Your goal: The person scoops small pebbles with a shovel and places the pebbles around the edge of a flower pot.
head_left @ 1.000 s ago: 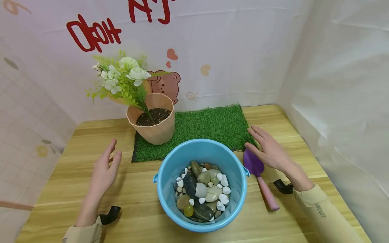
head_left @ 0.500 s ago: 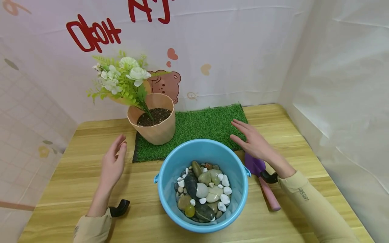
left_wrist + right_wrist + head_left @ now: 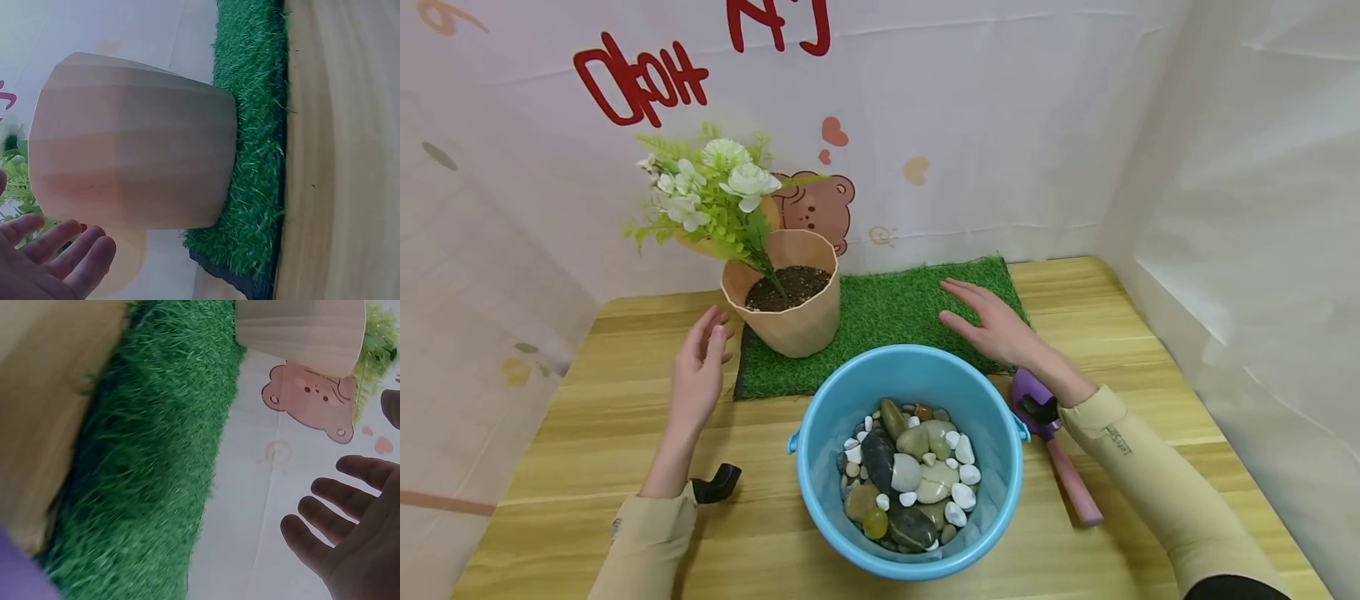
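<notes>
A faceted peach flower pot (image 3: 801, 329) with dark soil (image 3: 786, 289) and a stem of white flowers (image 3: 730, 183) stands on the left part of a green turf mat (image 3: 895, 308). My left hand (image 3: 697, 375) is just left of the pot, fingers relaxed and apart from it; in the left wrist view its fingers (image 3: 87, 256) lie near the pot's wall. Over the right part of the mat hovers my right hand (image 3: 996, 329), fingers extended, holding nothing. In the right wrist view that hand (image 3: 356, 519) is spread, with the pot (image 3: 300, 331) some way off.
A blue bucket (image 3: 807, 483) holding several pebbles and stones (image 3: 906, 472) stands at the table's front middle. Right of it lies a trowel with a purple blade and pink handle (image 3: 1075, 483), partly under my right wrist. Cloth walls (image 3: 1000, 125) close off the back and sides.
Both hands have moved inward and farther back, the left toward the pot, the right from beside the trowel to above the mat. Pot, bucket and trowel have stayed where they were.
</notes>
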The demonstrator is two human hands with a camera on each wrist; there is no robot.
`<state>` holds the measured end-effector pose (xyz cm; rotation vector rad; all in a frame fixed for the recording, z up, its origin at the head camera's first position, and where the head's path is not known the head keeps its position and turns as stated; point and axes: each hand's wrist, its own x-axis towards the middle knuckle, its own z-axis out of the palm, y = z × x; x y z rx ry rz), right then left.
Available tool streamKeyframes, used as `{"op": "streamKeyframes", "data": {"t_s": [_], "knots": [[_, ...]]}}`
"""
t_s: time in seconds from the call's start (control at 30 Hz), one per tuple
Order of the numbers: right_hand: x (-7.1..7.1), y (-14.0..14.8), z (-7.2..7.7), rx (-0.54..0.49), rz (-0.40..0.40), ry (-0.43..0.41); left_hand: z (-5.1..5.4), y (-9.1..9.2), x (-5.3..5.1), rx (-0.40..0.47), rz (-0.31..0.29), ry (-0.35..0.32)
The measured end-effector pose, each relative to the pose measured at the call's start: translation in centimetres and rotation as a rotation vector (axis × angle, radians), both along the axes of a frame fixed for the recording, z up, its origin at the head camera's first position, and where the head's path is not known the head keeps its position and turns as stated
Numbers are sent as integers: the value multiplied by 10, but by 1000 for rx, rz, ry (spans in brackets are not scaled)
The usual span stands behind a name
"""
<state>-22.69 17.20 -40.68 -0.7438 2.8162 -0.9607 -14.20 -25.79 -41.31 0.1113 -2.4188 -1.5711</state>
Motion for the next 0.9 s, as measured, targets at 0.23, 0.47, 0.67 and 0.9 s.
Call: {"op": "streamKeyframes", "data": {"t_s": [0.23,0.47,0.67,0.9], "knots": [[-18,-22,8,-8,63,-29,4,6,-19,107,7,-19],[-36,-45,14,17,114,-48,4,11,-32,157,28,-44],[-53,-70,24,23,176,-73,6,11,-45,248,42,-54],[-67,-104,38,-35,254,-119,11,11,-52,346,29,-45]]}}
